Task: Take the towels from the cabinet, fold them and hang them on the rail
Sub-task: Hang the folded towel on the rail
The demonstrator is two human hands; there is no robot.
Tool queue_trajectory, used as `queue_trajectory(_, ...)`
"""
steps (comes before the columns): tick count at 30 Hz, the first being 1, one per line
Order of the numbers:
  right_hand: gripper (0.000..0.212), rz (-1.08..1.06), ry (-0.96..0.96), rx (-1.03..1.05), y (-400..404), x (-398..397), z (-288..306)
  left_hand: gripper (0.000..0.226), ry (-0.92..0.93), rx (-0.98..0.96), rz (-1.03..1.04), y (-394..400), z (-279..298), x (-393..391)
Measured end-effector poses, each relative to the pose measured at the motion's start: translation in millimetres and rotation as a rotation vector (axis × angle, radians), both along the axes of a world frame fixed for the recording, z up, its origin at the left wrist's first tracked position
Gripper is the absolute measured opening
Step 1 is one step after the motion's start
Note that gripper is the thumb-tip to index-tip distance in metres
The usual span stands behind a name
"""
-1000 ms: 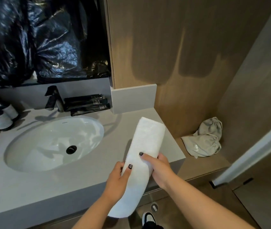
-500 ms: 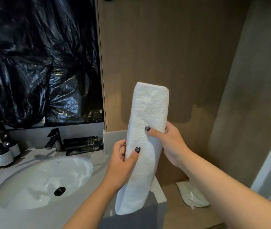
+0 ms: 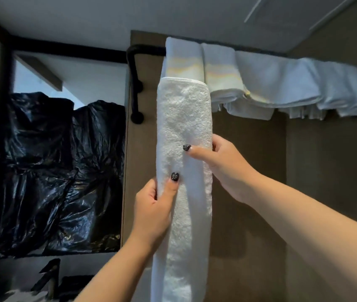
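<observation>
We are holding a long, narrow folded white terry towel [image 3: 184,162] upright below the black metal rail [image 3: 144,50], left hand [image 3: 151,210] and right hand [image 3: 223,168] both pinching its edges. Lifted unevenly, it could unfold or dislodge the hanging white towels [image 3: 282,83].

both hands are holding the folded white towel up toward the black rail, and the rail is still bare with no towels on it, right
Not quite. The left hand and right hand do hold the folded white towel up toward the black rail, but the head view shows the rail is not bare: several hung towels already drape over it.
</observation>
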State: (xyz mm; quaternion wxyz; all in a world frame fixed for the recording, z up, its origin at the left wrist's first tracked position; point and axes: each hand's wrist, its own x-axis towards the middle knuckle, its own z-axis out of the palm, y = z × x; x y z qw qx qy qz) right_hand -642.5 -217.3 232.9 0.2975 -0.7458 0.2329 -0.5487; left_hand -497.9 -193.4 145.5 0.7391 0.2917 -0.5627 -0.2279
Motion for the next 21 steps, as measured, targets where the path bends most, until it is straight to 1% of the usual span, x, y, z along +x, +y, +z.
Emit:
queue_trajectory(2, 0.04, -0.036, -0.011, -0.032, -1, 2, 20, 0.058, 0.013, -0.046, 0.032, -3, 28, 7)
queue_trajectory(4, 0.032, -0.048, -0.007, -0.059, -1, 6, 37, 0.077, 0.016, -0.079, 0.08, -2, 56, 14)
queue_trajectory(5, 0.032, -0.051, 0.006, -0.071, -1, 9, 45, 0.082, 0.013, -0.091, 0.103, -1, 71, 19)
queue_trajectory(6, 0.033, -0.051, 0.028, -0.084, 0, 14, 52, 0.081, 0.02, -0.098, 0.112, 0, 84, 23)
queue_trajectory(9, 0.035, -0.049, 0.085, -0.14, -1, 33, 75, 0.051, 0.07, -0.092, 0.147, -5, 123, 40)
queue_trajectory(11, 0.033, -0.054, 0.088, -0.186, -4, 46, 94, 0.039, 0.077, -0.092, 0.193, -11, 150, 53)
queue_trajectory(15, 0.019, -0.087, 0.021, -0.235, -21, 73, 141, 0.042, 0.044, -0.055, 0.193, -33, 202, 80)
queue_trajectory(17, 0.007, -0.103, -0.026, -0.27, -33, 86, 165, 0.041, 0.028, -0.067, 0.173, -40, 225, 89)
queue_trajectory(18, 0.007, -0.111, -0.047, -0.289, -39, 92, 177, 0.042, 0.028, -0.084, 0.148, -44, 235, 94)
queue_trajectory(21, 0.028, -0.167, -0.106, -0.323, -56, 105, 212, 0.046, 0.006, -0.135, -0.002, -60, 251, 106)
